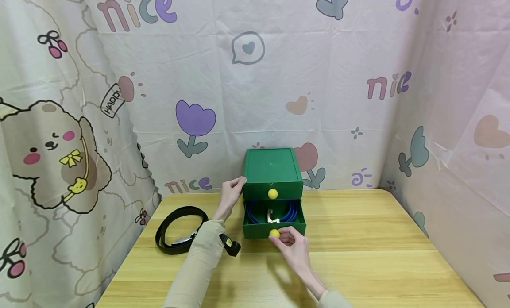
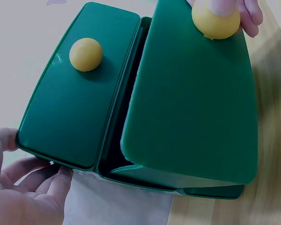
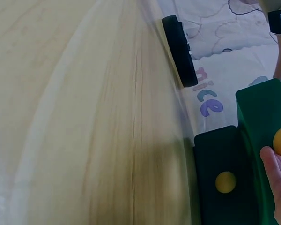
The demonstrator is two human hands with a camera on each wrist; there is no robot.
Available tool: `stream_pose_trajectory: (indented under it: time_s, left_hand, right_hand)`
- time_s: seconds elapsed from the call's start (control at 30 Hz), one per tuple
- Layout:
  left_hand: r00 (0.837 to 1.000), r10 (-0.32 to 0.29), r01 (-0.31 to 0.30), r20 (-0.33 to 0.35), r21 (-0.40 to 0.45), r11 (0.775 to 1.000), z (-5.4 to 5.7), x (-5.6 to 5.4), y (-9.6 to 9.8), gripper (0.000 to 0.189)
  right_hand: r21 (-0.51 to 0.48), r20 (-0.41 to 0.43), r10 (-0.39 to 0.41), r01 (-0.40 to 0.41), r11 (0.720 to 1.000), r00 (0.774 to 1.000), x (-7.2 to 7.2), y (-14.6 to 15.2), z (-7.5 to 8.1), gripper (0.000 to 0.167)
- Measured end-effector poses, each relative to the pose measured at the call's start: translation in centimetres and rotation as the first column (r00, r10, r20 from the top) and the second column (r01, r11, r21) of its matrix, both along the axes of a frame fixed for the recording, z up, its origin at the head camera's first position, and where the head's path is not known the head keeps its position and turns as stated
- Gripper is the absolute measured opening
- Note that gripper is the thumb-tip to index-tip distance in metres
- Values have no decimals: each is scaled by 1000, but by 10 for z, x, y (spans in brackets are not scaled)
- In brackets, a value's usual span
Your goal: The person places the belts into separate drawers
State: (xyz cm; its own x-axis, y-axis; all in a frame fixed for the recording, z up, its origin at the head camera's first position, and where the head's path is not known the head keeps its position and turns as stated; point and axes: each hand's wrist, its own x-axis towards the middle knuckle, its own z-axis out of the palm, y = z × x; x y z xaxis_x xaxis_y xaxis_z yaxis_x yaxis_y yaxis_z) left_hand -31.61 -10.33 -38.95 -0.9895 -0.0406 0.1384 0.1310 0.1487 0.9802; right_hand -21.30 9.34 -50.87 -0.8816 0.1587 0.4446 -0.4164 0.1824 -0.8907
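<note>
A green box with two drawers (image 1: 272,164) stands on the table, its lower drawer (image 1: 255,231) pulled out. Inside that drawer lies a coiled blue belt (image 1: 294,212) with a shiny metal buckle (image 1: 272,217). My right hand (image 1: 295,250) pinches the yellow knob (image 1: 274,233) of the lower drawer between thumb and fingers. The upper drawer (image 2: 68,110), with its own yellow knob (image 2: 86,55), is closed. Against the left side of the box rests my left hand (image 1: 231,195), its fingers touching the edge near the upper drawer.
A coiled black belt (image 1: 161,237) with a silver buckle lies on the wooden table (image 1: 370,255), left of the box and beside my left forearm. Printed cloth (image 1: 275,86) hangs behind the table and along both sides.
</note>
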Motion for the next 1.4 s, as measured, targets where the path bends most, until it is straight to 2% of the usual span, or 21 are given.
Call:
stream_pose_trajectory:
  time_s: [0.53, 0.67, 1.0, 1.1, 1.2, 1.33, 1.4]
  left_hand:
    - [1000, 7, -7, 1, -2, 1000, 0, 0, 0, 46]
    - [1000, 2, -2, -4, -3, 1000, -1, -1, 0, 46]
    - [1000, -10, 9, 8, 14, 1000, -1, -2, 0, 47]
    - [1000, -11, 11, 19, 7, 1000, 4, 2, 1, 46]
    - [1000, -19, 19, 24, 2, 1000, 16, 12, 2, 45]
    - [1000, -26, 26, 18, -15, 1000, 32, 29, 4, 44]
    - [1000, -26, 26, 16, -26, 999, 35, 33, 5, 44]
  right_hand:
    - [-38, 8, -28, 28, 999, 1000, -3, -3, 2, 21]
    - [-52, 36, -30, 32, 998, 999, -5, -3, 2, 20]
    - [-87, 41, -34, 37, 995, 999, -12, -5, 0, 20]
    - [-87, 63, -48, 53, 995, 997, -14, -6, 0, 20]
    - [-90, 97, -61, 69, 993, 993, -14, -8, 4, 21]
    - [-87, 127, -53, 64, 994, 990, -7, -10, 19, 20]
    - [-84, 128, -48, 59, 995, 991, -1, -10, 29, 21]
